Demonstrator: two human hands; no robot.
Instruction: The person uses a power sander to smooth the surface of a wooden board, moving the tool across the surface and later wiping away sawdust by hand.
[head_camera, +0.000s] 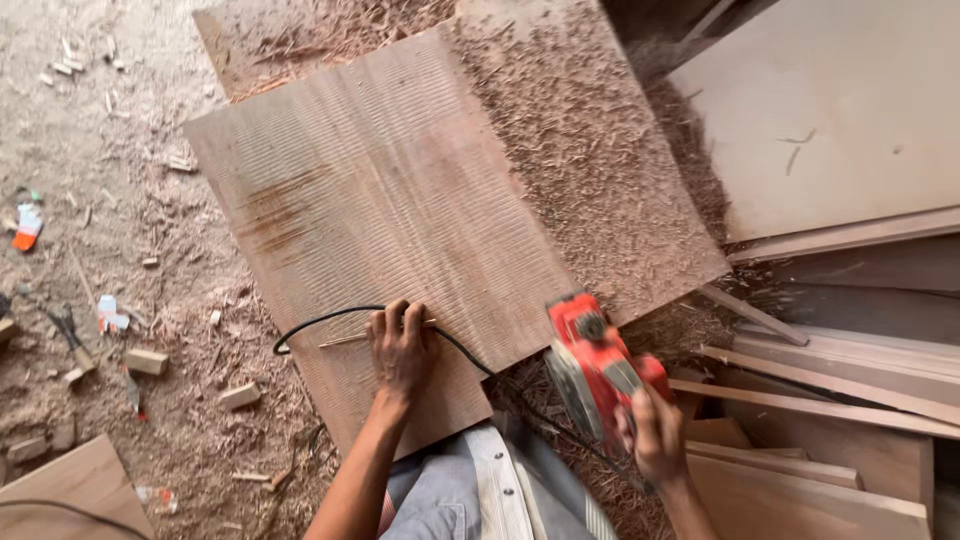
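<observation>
Small orange-and-white packet lies far left on the sawdust floor, another pale wrapper nearer. Your left hand presses flat, fingers spread, on the wood panel, over the black cord and a thin stick. Your right hand is closed around the red electric planer, held off the panel's near right edge.

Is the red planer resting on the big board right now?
No: the right hand holds the red planer off the board, beside its edge.
</observation>
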